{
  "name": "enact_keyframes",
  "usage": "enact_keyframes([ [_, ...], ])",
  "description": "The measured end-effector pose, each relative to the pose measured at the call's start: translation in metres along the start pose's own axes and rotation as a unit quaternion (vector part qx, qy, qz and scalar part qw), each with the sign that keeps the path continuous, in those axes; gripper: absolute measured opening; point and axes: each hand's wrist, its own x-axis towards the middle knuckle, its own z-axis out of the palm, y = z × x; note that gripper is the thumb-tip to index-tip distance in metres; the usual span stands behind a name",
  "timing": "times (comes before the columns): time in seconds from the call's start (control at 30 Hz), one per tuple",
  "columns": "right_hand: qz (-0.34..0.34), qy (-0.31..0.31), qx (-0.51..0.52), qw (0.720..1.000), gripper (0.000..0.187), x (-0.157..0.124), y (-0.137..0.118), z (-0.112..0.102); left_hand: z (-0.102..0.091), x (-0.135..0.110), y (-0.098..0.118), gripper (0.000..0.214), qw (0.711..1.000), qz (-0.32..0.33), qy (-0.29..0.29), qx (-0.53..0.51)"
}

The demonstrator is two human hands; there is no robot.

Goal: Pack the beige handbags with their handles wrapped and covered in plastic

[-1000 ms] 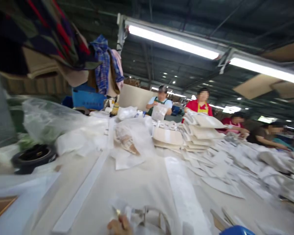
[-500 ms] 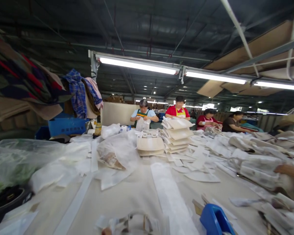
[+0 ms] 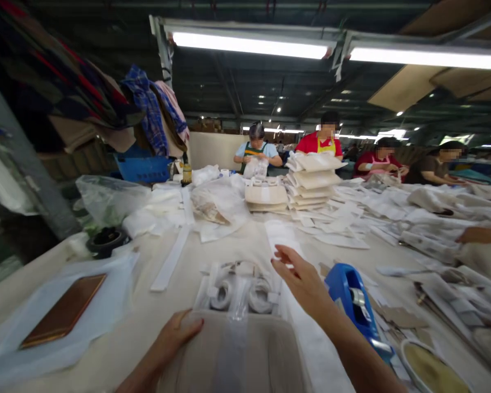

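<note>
We lose the near end of the beige bag below the bottom edge, and our left hand covers one corner. Our right arm hides part of the blue tape dispenser. A co-worker's arm is cropped at the right (what the people far down the bench hold is too small to tell).

Lighting: you work under two bright ceiling tubes, glaring white; roof above dark. Your table evenly lit, shadows soft. Edges: wide-angle stretch, left cloths smeared. Your right hand: slightly soft.
</note>
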Motion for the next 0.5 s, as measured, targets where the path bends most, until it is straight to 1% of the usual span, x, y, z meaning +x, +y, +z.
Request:
enact_keyframes([
  [0.07, 0.065, -0.003, -0.066, 0.996, 0.05, -0.056, 0.034, 0.008, 0.0, -0.005, 0.008, 0.067, 0.997, -0.029, -0.039, -0.063],
  [0.1, 0.099, 0.014, -0.082, 0.992, 0.051, -0.082, 0.053, 0.015, 0.0, -0.007, 0.012, 0.066, 0.993, -0.041, -0.064, -0.094],
  [0.13, 0.112, 0.026, -0.086, 0.99, 0.05, -0.104, 0.07, 0.022, -0.001, -0.009, 0.016, 0.065, 0.988, -0.051, -0.086, -0.118],
  [0.17, 0.111, 0.021, -0.071, 0.991, 0.046, -0.121, 0.084, 0.029, -0.002, -0.011, 0.019, 0.064, 0.983, -0.059, -0.108, -0.135],
  [0.2, 0.123, 0.016, -0.053, 0.991, 0.044, -0.132, 0.095, 0.035, -0.004, -0.013, 0.023, 0.064, 0.979, -0.064, -0.125, -0.145],
  [0.27, 0.154, 0.005, -0.009, 0.988, 0.046, -0.139, 0.103, 0.042, -0.006, -0.015, 0.029, 0.064, 0.976, -0.068, -0.147, -0.147],
  [0.37, 0.212, -0.015, 0.072, 0.975, 0.059, -0.125, 0.09, 0.042, -0.005, -0.018, 0.033, 0.064, 0.968, -0.064, -0.198, -0.139],
  [0.4, 0.223, -0.029, 0.104, 0.969, 0.062, -0.119, 0.084, 0.04, -0.003, -0.019, 0.033, 0.064, 0.969, -0.063, -0.202, -0.131],
  [0.43, 0.23, -0.046, 0.136, 0.962, 0.064, -0.112, 0.078, 0.037, 0.0, -0.02, 0.032, 0.063, 0.975, -0.049, -0.183, -0.114],
  [0.47, 0.239, -0.063, 0.165, 0.955, 0.064, -0.106, 0.074, 0.033, 0.003, -0.021, 0.031, 0.062, 0.985, -0.024, -0.145, -0.092],
  [0.5, 0.254, -0.079, 0.189, 0.945, 0.064, -0.101, 0.071, 0.029, 0.007, -0.02, 0.029, 0.059, 0.994, 0.012, -0.091, -0.067],
])
